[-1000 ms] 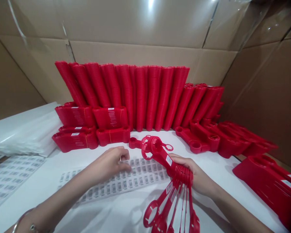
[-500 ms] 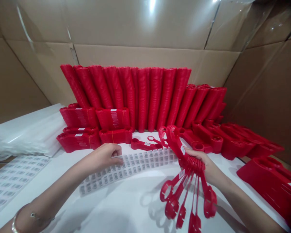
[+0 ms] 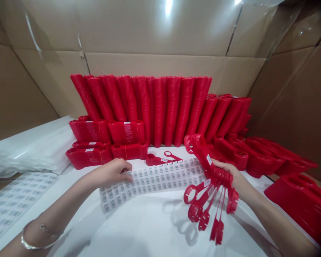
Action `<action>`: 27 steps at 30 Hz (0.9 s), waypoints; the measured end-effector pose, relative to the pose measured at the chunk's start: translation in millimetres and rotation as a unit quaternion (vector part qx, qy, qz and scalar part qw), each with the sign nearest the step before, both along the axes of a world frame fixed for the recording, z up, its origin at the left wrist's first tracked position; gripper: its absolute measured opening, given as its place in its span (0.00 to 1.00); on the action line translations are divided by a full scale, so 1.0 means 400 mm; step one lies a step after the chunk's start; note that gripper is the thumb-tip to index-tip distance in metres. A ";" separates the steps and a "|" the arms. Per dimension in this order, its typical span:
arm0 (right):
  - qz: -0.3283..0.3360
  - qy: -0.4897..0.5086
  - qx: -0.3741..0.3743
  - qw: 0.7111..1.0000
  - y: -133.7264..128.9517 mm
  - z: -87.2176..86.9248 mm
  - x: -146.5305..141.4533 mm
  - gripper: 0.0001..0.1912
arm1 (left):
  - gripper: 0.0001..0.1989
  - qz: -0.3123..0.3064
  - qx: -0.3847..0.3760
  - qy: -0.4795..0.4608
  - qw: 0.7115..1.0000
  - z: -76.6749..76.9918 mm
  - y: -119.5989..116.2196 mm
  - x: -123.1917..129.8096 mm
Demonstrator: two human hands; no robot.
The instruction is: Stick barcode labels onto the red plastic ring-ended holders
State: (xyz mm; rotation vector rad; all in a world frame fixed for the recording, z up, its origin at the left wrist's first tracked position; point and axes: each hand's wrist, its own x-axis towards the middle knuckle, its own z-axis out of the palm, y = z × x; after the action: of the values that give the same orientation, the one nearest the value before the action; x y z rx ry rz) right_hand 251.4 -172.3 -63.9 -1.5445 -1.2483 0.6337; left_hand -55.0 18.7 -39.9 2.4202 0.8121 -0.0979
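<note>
My left hand [image 3: 117, 172], at centre left, pinches the upper edge of a white label sheet [image 3: 160, 178] with several rows of small printed labels. The sheet slants up to the right, and its right end lies behind the red parts. My right hand [image 3: 227, 170] is closed round a fanned bunch of red plastic parts [image 3: 215, 178] with ring-shaped ends, some bearing a white label. Their lower ends hang over the white table [image 3: 139, 228]. Just behind the sheet lie a loose labelled red part [image 3: 156, 159] and a thinner ringed one [image 3: 172, 155].
Tall stacks of red parts [image 3: 157, 110] stand at the back, with banded bundles [image 3: 89, 156] at their left. More red bundles [image 3: 259, 157] lie at the right. Clear plastic bags [image 3: 34, 146] and another label sheet [image 3: 16, 200] are at the left. Cardboard walls [image 3: 155, 64] surround the table.
The bunch of red parts and my right hand have shifted slightly right, and its hanging ends have risen. The label sheet has moved a little right, while my left hand still pinches it.
</note>
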 end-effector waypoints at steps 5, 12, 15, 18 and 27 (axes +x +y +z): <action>0.006 0.008 -0.005 1.000 0.000 0.004 0.007 0.25 | 0.14 0.013 0.032 0.001 0.999 0.002 0.006 -0.002; -0.011 -0.002 -0.001 1.000 -0.004 0.002 0.021 0.25 | 0.14 0.003 -0.007 0.003 1.000 0.005 0.027 -0.021; -0.011 0.010 0.010 1.000 -0.006 -0.002 0.036 0.26 | 0.13 0.015 0.013 -0.012 1.000 0.005 0.032 -0.025; -0.017 0.016 0.013 1.000 -0.005 -0.013 0.057 0.27 | 0.13 0.028 0.016 -0.028 0.999 0.004 0.041 -0.030; -0.037 0.028 0.009 0.999 -0.005 -0.028 0.082 0.26 | 0.13 0.069 -0.037 -0.091 0.993 0.021 0.042 -0.024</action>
State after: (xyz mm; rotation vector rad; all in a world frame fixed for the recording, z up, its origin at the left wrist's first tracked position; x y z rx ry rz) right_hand 284.2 -174.1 -75.0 -1.5405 -1.1474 0.6117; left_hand -64.5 35.4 -31.4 2.2579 0.8729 0.1419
